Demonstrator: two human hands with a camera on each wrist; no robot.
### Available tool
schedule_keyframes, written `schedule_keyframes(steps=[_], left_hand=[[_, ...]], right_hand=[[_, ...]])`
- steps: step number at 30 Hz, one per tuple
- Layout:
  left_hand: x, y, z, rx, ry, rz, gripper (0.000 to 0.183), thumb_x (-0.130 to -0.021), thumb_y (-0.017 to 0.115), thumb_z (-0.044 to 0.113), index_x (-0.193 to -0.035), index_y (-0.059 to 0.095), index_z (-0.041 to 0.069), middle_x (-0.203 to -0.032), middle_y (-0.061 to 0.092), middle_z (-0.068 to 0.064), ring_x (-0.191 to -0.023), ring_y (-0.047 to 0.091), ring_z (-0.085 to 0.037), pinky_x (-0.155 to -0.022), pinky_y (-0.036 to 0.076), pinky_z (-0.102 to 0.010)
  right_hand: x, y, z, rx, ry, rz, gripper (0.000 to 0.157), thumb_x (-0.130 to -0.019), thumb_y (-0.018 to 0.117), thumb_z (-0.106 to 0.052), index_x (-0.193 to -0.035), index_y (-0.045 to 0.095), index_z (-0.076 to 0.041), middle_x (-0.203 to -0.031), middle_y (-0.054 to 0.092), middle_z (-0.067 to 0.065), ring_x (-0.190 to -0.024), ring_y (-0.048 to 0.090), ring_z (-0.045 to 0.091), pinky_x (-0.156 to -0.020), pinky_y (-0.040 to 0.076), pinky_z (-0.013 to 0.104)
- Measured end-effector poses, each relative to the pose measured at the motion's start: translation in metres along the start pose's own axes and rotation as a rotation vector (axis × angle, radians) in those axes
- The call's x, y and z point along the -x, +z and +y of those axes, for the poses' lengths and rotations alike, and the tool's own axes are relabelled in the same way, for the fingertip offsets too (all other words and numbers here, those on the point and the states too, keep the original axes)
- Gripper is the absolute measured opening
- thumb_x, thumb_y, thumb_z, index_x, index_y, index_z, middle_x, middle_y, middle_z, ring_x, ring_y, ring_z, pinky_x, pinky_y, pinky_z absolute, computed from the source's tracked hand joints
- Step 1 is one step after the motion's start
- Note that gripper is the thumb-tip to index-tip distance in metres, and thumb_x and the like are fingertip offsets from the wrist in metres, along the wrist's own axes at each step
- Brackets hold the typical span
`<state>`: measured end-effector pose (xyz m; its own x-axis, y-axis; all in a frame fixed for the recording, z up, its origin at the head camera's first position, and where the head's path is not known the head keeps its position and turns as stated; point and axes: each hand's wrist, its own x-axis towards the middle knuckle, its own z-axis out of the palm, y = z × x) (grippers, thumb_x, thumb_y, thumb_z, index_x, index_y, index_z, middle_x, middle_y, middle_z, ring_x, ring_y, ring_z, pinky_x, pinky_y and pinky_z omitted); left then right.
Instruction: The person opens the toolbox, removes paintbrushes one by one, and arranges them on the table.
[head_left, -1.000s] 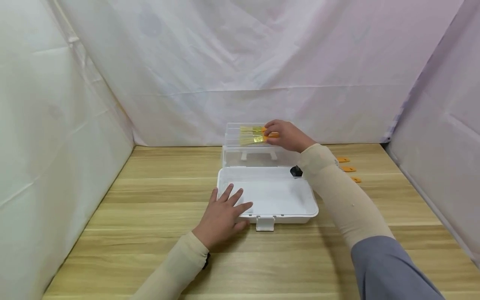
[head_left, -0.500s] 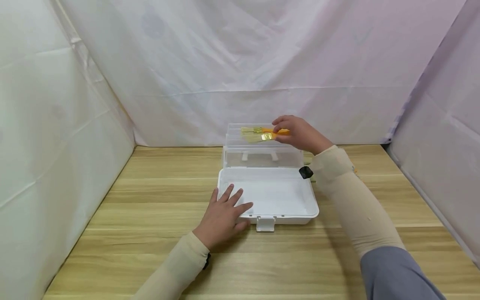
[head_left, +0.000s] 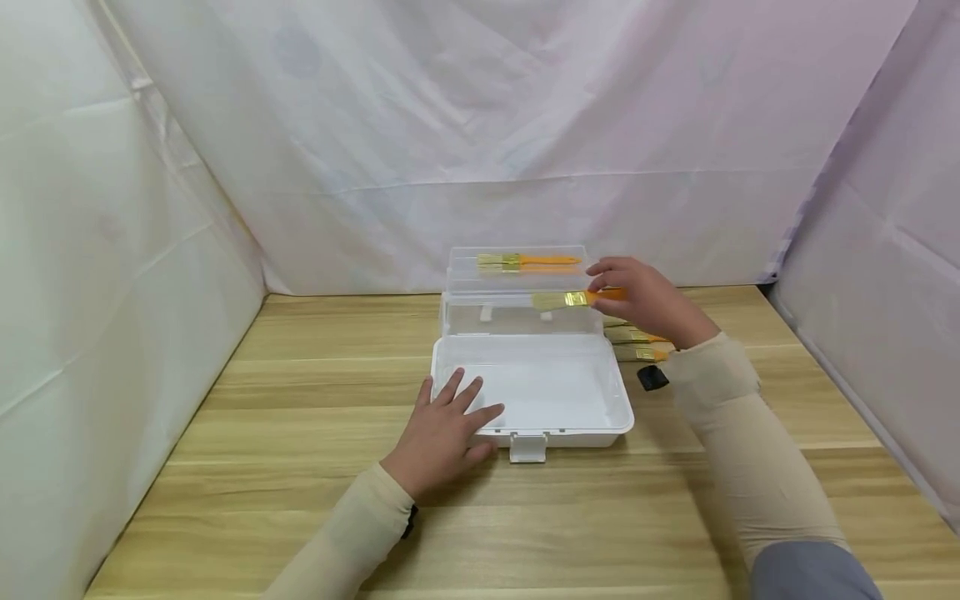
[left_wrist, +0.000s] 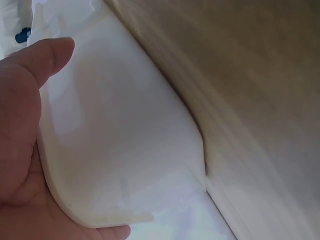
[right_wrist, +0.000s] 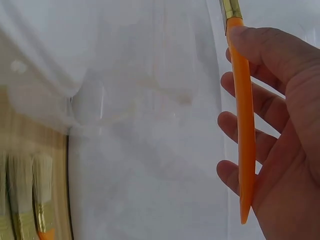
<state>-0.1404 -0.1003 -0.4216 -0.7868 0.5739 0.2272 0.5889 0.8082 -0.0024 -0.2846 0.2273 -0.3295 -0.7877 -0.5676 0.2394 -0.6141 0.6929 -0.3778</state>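
My right hand (head_left: pixel 648 300) pinches a flat paintbrush (right_wrist: pixel 243 110) by its orange handle, thumb near the gold ferrule and the other fingers behind. The brush points left, held in front of the raised clear lid (head_left: pixel 517 283) of a white box (head_left: pixel 547 392). Another orange-handled paintbrush (head_left: pixel 550 260) lies in the upper part of that lid, with a fainter copy like a reflection just under it. My left hand (head_left: pixel 442 429) rests on the box's front left corner, straight fingers spread over the rim. Its thumb (left_wrist: pixel 55 52) lies along the outer wall.
To the right of the box, several paintbrushes (head_left: pixel 641 354) lie on the wooden table (head_left: pixel 337 375), partly behind my right hand. A latch (head_left: pixel 528 448) sticks out at the box's front. White cloth (head_left: pixel 375 150) walls in the back and both sides.
My right hand has moved right and lower, bringing its paintbrush away from the one in the lid. The left hand has stayed on the box corner.
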Motion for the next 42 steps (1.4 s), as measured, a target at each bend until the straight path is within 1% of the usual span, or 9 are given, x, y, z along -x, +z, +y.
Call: schedule_keyframes(steps=[4,10,15,17,22,27,31,37,42], left_hand=[[0.000,0.000,0.000,0.002,0.001,-0.008,0.045,-0.088,0.050,0.054,-0.128,0.054,0.035,-0.140,0.043,-0.007,-0.134,0.027,-0.032,-0.098,0.022,-0.063],[0.001,0.000,0.000,0.006,0.005,-0.001,0.045,-0.087,0.051,0.053,-0.128,0.055,0.034,-0.139,0.044,-0.008,-0.134,0.028,-0.032,-0.097,0.023,-0.063],[0.002,0.002,-0.001,0.001,-0.001,0.005,0.046,-0.086,0.051,0.054,-0.128,0.054,0.034,-0.139,0.045,-0.007,-0.133,0.029,-0.032,-0.097,0.023,-0.063],[0.003,0.002,-0.002,-0.002,-0.004,0.002,0.047,-0.086,0.051,0.054,-0.128,0.054,0.034,-0.139,0.044,-0.007,-0.134,0.028,-0.031,-0.098,0.022,-0.063],[0.005,-0.001,-0.004,0.010,-0.017,-0.014,0.047,-0.087,0.050,0.054,-0.129,0.053,0.035,-0.140,0.043,-0.007,-0.135,0.026,-0.031,-0.099,0.020,-0.063],[0.007,-0.001,-0.005,0.023,-0.023,-0.003,0.047,-0.086,0.052,0.054,-0.129,0.054,0.034,-0.139,0.044,-0.008,-0.134,0.027,-0.032,-0.099,0.020,-0.063],[0.006,-0.002,-0.005,0.026,-0.024,0.001,0.047,-0.086,0.052,0.054,-0.129,0.054,0.034,-0.139,0.044,-0.008,-0.134,0.027,-0.032,-0.099,0.020,-0.063],[0.005,-0.002,-0.003,0.014,-0.026,-0.007,0.046,-0.087,0.051,0.054,-0.129,0.053,0.035,-0.139,0.044,-0.007,-0.134,0.027,-0.031,-0.099,0.020,-0.063],[0.004,-0.003,-0.002,0.019,-0.024,-0.011,0.047,-0.086,0.052,0.053,-0.129,0.053,0.035,-0.140,0.043,-0.007,-0.134,0.027,-0.031,-0.099,0.019,-0.062]], right_hand=[[0.016,0.000,0.003,0.007,-0.007,0.032,0.019,-0.086,0.066,-0.021,-0.101,0.068,-0.010,-0.127,0.050,0.008,-0.125,0.038,0.030,-0.094,0.037,0.049],[0.042,0.001,0.012,0.032,0.031,0.058,0.018,-0.085,0.067,-0.018,-0.101,0.067,-0.009,-0.127,0.051,0.007,-0.128,0.034,0.032,-0.098,0.031,0.052],[0.062,0.003,0.026,0.041,0.044,0.087,0.016,-0.085,0.067,-0.019,-0.098,0.068,-0.010,-0.124,0.053,0.008,-0.123,0.040,0.031,-0.094,0.035,0.051],[0.069,0.005,0.031,0.043,0.043,0.099,0.016,-0.084,0.068,-0.016,-0.098,0.068,-0.010,-0.123,0.054,0.009,-0.120,0.043,0.030,-0.092,0.037,0.051],[0.086,0.010,0.047,0.044,0.095,0.105,0.015,-0.081,0.070,-0.013,-0.095,0.068,-0.008,-0.121,0.055,0.009,-0.117,0.046,0.031,-0.091,0.037,0.051],[0.100,0.014,0.060,0.021,0.148,0.107,0.011,-0.083,0.069,-0.018,-0.092,0.068,-0.011,-0.120,0.056,0.009,-0.116,0.046,0.032,-0.091,0.036,0.052],[0.107,0.020,0.072,0.001,0.176,0.076,0.009,-0.082,0.069,-0.017,-0.090,0.067,-0.014,-0.120,0.056,0.011,-0.116,0.046,0.035,-0.091,0.036,0.053],[0.111,0.032,0.091,-0.004,0.171,-0.028,0.007,-0.084,0.067,-0.017,-0.090,0.068,-0.014,-0.121,0.054,0.016,-0.117,0.043,0.039,-0.093,0.032,0.057],[0.112,0.039,0.097,-0.022,0.166,-0.061,0.005,-0.082,0.068,-0.012,-0.087,0.068,-0.012,-0.119,0.054,0.021,-0.112,0.045,0.039,-0.092,0.032,0.055]])
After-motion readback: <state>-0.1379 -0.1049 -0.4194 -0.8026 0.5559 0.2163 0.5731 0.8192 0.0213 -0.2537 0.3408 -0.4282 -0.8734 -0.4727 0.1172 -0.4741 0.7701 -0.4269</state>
